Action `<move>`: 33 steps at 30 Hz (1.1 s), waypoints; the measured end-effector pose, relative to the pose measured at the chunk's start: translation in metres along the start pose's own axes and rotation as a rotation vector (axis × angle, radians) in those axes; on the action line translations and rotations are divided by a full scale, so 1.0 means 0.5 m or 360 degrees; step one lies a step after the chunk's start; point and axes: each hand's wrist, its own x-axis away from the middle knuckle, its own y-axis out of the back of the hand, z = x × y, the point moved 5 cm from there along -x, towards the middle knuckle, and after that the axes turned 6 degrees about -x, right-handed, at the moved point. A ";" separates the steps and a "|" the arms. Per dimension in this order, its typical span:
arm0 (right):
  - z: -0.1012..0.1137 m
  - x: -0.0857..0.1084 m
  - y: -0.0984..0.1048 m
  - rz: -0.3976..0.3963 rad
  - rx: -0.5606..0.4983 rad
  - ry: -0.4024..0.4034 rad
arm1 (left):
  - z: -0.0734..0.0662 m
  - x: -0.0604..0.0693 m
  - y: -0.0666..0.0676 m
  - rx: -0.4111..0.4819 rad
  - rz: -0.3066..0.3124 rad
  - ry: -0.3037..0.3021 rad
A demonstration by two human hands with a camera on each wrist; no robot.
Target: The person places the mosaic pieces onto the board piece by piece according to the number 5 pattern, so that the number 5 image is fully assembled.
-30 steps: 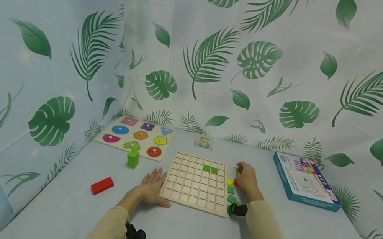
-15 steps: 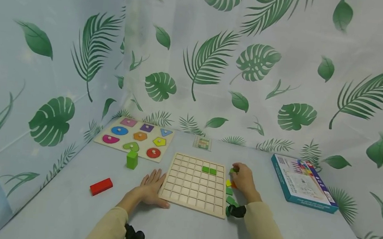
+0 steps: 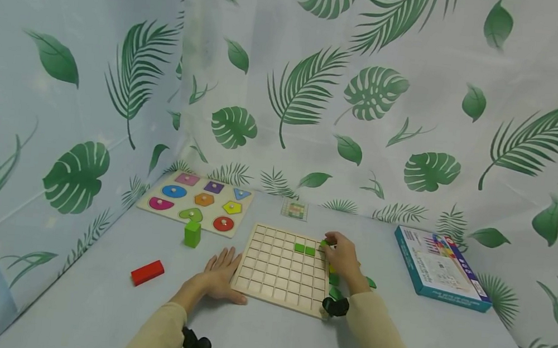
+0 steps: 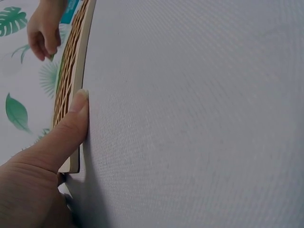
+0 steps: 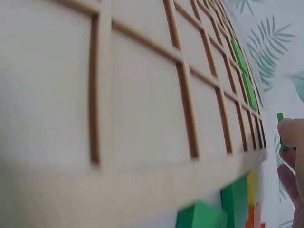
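A wooden grid board (image 3: 279,275) lies on the table, with two green square tiles (image 3: 304,249) side by side in one of its far rows. My left hand (image 3: 221,276) rests at the board's near left corner, fingers spread on the table. In the left wrist view its thumb (image 4: 71,126) touches the board's edge. Over the far right side of the board, my right hand (image 3: 345,259) pinches a small green tile (image 5: 280,115) between thumb and finger. Loose green tiles (image 3: 334,280) and a yellow tile (image 5: 253,186) lie beside the board, partly hidden by the right arm.
A shape puzzle board (image 3: 184,187) lies at the back left. Nearer stand a green block (image 3: 192,234) and a red block (image 3: 147,272). A small pattern card (image 3: 294,209) lies behind the grid board; a flat box (image 3: 443,268) sits at the right.
My right hand has lifted the green tile from beside the board and moved left with it to the board's right edge. The left hand has stayed where it was.
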 end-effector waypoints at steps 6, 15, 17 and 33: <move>0.025 -0.007 -0.026 0.0047 -0.0088 0.0028 | 0.017 -0.005 -0.008 0.0003 -0.0002 -0.0007; 0.058 -0.020 -0.064 0.0086 -0.0089 0.0121 | 0.009 0.002 0.000 -0.0014 -0.0014 0.0008; 0.063 -0.022 -0.073 0.0104 -0.0081 0.0116 | 0.007 0.004 0.000 -0.0033 -0.0017 0.0011; 0.097 -0.026 -0.108 0.0213 -0.0177 0.0150 | -0.005 0.009 0.005 -0.0013 -0.0010 -0.0007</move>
